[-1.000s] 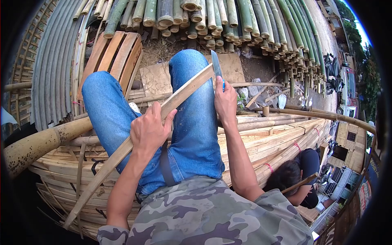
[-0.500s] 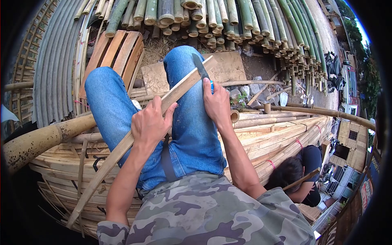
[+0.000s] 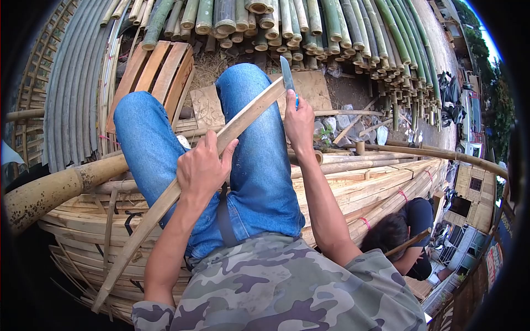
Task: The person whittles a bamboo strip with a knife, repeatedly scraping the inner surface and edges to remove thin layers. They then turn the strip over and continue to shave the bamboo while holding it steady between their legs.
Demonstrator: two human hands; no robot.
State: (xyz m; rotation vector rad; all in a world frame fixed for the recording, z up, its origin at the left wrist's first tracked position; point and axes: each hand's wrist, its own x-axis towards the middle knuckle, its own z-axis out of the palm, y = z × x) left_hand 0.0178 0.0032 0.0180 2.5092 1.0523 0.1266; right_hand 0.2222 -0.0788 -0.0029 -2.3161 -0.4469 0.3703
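A long, flat bamboo strip (image 3: 247, 117) runs diagonally across my thighs, from low on the left up to beyond my knee. My left hand (image 3: 203, 168) is wrapped round its middle. In my right hand (image 3: 300, 124) is a knife (image 3: 287, 74) with a blue handle, mostly hidden by the fingers. The blade points up and away from me, its edge right at the strip's far end. My jeans (image 3: 258, 154) lie under the strip.
Stacked bamboo poles (image 3: 331, 27) fill the far side. Bundled split strips (image 3: 370, 190) lie at my right, near a bent-over person (image 3: 397, 234). A thick bamboo pole (image 3: 66, 190) is at my left, a wooden crate (image 3: 157, 77) ahead of it.
My right hand and the knife have moved forward and to the right, along the strip to its far end. My left hand has stayed nearly in place.
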